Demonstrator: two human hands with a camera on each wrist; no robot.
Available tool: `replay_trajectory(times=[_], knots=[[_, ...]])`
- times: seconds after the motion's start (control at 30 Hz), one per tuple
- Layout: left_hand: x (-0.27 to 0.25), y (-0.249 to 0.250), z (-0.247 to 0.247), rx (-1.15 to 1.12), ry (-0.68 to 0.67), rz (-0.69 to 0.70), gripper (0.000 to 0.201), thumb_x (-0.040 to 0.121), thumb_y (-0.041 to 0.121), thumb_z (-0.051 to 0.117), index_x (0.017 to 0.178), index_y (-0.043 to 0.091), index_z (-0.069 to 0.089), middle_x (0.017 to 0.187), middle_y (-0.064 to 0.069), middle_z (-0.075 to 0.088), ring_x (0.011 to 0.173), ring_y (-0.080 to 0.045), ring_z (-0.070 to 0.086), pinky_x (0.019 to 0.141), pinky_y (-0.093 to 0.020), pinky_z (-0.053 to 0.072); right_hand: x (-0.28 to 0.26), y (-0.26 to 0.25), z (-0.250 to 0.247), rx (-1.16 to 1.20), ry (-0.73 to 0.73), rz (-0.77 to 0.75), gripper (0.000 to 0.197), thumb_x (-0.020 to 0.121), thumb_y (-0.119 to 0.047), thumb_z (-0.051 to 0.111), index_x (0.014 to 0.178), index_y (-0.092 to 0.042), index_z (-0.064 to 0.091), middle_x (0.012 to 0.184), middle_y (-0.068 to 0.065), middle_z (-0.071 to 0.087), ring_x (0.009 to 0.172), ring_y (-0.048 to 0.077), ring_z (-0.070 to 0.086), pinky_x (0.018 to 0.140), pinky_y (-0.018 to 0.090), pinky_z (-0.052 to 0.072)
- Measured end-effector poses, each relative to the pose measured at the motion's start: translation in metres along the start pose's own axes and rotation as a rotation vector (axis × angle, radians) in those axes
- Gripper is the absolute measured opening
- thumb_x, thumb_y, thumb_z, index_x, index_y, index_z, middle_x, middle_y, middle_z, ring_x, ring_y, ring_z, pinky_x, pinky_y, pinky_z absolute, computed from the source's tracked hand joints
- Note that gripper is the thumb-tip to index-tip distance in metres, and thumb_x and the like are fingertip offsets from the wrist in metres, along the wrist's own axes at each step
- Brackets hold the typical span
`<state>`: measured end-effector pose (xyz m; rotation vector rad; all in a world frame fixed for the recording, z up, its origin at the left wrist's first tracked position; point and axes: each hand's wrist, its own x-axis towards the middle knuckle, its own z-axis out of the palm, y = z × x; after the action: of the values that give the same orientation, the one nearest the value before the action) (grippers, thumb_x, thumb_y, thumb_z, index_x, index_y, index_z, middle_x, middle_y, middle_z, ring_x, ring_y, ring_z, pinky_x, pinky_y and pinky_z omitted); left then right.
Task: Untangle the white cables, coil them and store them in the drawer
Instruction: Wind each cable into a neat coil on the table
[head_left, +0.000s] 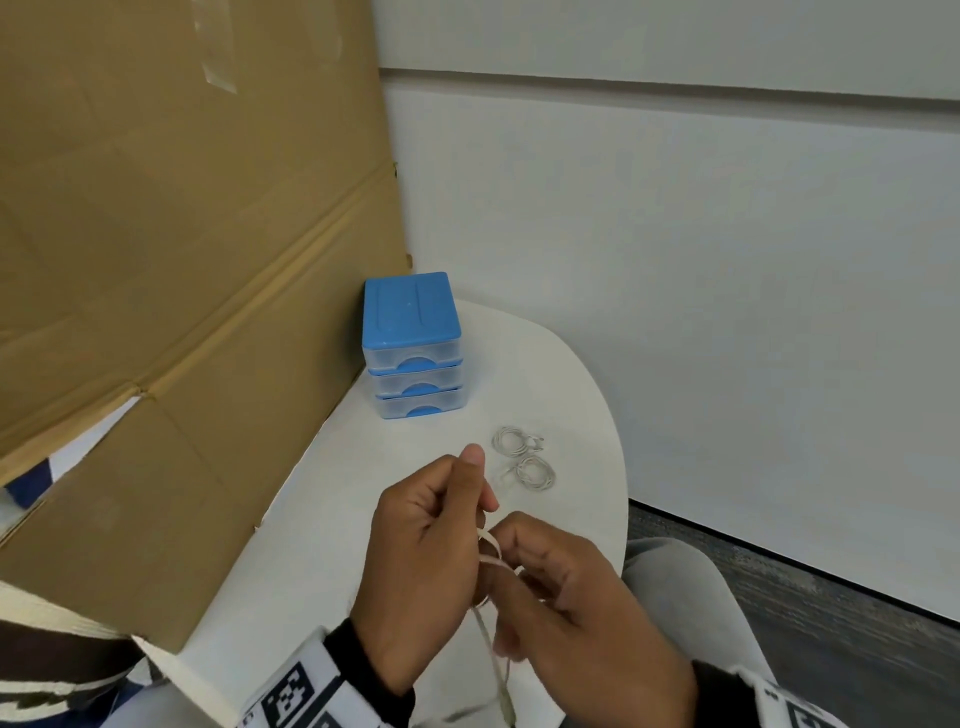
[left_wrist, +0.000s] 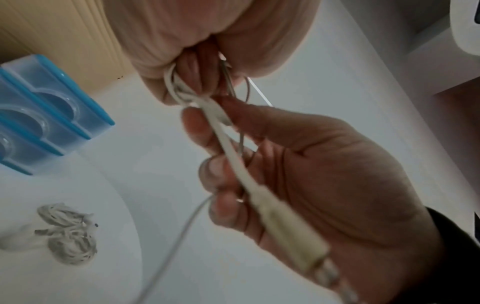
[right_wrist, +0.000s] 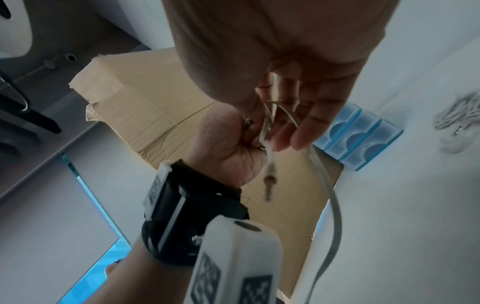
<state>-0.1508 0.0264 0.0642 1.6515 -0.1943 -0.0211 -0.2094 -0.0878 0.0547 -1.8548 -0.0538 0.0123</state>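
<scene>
Both hands worked one white cable (head_left: 491, 558) above the tabletop (head_left: 332, 519): left hand (head_left: 423, 551) fingers clenched round its loops, right hand (head_left: 582, 597) fingers pinching the strand. Two coiled cables (head_left: 522, 457) lay near the closed blue drawer unit (head_left: 413, 345).

An office-like room: plain white panelled wall (head_left: 727, 234), grey carpet (head_left: 831, 597), a round white table (head_left: 545, 364) and a large cardboard box (head_left: 182, 260) beside it.
</scene>
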Motion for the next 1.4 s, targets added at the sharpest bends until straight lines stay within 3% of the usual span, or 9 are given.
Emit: replay_trajectory(times=[0.27, 0.43, 0.6, 0.73, 0.8, 0.93, 1.0, 1.13, 1.4], knots=[[0.005, 0.006, -0.005, -0.136, -0.226, -0.044, 0.036, 0.096, 0.018, 0.051, 0.076, -0.012, 0.055, 0.054, -0.007, 0.048, 0.048, -0.008, 0.045, 0.048, -0.016, 0.04, 0.013, -0.003, -0.021, 0.108, -0.014, -0.005, 0.022, 0.102, -0.017, 0.048, 0.085, -0.008, 0.059, 0.063, -0.008, 0.061, 0.05, 0.017, 0.059, 0.054, 0.03, 0.051], [0.008, -0.001, -0.011, -0.014, -0.296, -0.005, 0.015, 0.099, 0.013, 0.049, 0.088, 0.007, 0.058, 0.058, -0.003, 0.051, 0.053, -0.009, 0.044, 0.053, -0.017, 0.041, 0.021, -0.006, -0.035, 0.096, -0.01, -0.049, 0.02, 0.098, -0.011, 0.056, 0.082, -0.003, 0.066, 0.062, -0.01, 0.064, 0.051, -0.002, 0.049, 0.056, 0.009, 0.036], [0.01, 0.002, -0.012, 0.038, -0.403, -0.06, 0.032, 0.098, 0.027, 0.05, 0.081, 0.001, 0.057, 0.061, -0.001, 0.055, 0.057, -0.012, 0.046, 0.06, -0.024, 0.043, 0.023, -0.003, -0.042, 0.063, -0.018, -0.047, 0.019, 0.096, -0.008, 0.059, 0.083, 0.002, 0.067, 0.07, -0.004, 0.07, 0.065, 0.002, 0.062, 0.068, 0.015, 0.045], [0.015, 0.004, -0.017, 0.04, -0.464, -0.089, 0.047, 0.086, 0.045, 0.052, 0.077, -0.002, 0.053, 0.062, -0.002, 0.058, 0.057, -0.014, 0.049, 0.065, -0.028, 0.045, 0.023, -0.003, -0.039, 0.051, -0.044, -0.063, 0.018, 0.096, -0.013, 0.058, 0.087, -0.003, 0.068, 0.085, 0.01, 0.075, 0.088, 0.029, 0.071, 0.089, 0.047, 0.052], [0.017, 0.003, -0.019, 0.017, -0.494, -0.107, 0.044, 0.085, 0.043, 0.055, 0.075, 0.001, 0.056, 0.063, -0.002, 0.059, 0.057, -0.014, 0.049, 0.064, -0.027, 0.044, 0.024, -0.003, -0.039, 0.053, -0.053, -0.058, 0.016, 0.095, -0.012, 0.058, 0.088, -0.003, 0.068, 0.084, 0.011, 0.074, 0.086, 0.032, 0.07, 0.087, 0.049, 0.052], [0.018, -0.001, -0.022, -0.028, -0.586, -0.134, 0.038, 0.088, 0.04, 0.059, 0.076, 0.005, 0.063, 0.066, -0.004, 0.061, 0.059, -0.016, 0.051, 0.064, -0.025, 0.045, 0.025, -0.005, -0.045, 0.169, -0.056, 0.058, 0.013, 0.092, 0.0, 0.06, 0.081, 0.002, 0.066, 0.055, -0.008, 0.061, 0.044, 0.001, 0.051, 0.048, 0.01, 0.038], [0.018, -0.001, -0.025, -0.043, -0.643, -0.128, 0.025, 0.088, 0.035, 0.063, 0.074, 0.014, 0.066, 0.069, -0.003, 0.066, 0.059, -0.015, 0.056, 0.065, -0.024, 0.048, 0.025, -0.005, -0.05, 0.246, -0.061, 0.184, 0.007, 0.088, -0.004, 0.068, 0.081, -0.003, 0.067, 0.054, -0.005, 0.051, 0.04, 0.002, 0.036, 0.041, 0.014, 0.029], [0.014, -0.004, -0.025, -0.076, -0.706, -0.123, 0.003, 0.081, 0.02, 0.071, 0.078, 0.02, 0.071, 0.074, -0.002, 0.07, 0.064, -0.017, 0.065, 0.069, -0.028, 0.054, 0.028, -0.009, -0.057, 0.371, -0.076, 0.321, 0.011, 0.081, 0.004, 0.068, 0.083, -0.006, 0.07, 0.062, 0.005, 0.055, 0.043, 0.009, 0.035, 0.04, 0.017, 0.023], [0.013, -0.01, -0.017, 0.073, -0.558, -0.08, 0.034, 0.089, 0.032, 0.055, 0.089, 0.004, 0.075, 0.076, -0.009, 0.074, 0.066, -0.019, 0.069, 0.07, -0.029, 0.054, 0.026, -0.008, -0.049, 0.107, 0.138, 0.162, 0.008, 0.085, 0.001, 0.067, 0.082, -0.004, 0.073, 0.057, -0.004, 0.067, 0.05, 0.002, 0.054, 0.053, 0.013, 0.042]])
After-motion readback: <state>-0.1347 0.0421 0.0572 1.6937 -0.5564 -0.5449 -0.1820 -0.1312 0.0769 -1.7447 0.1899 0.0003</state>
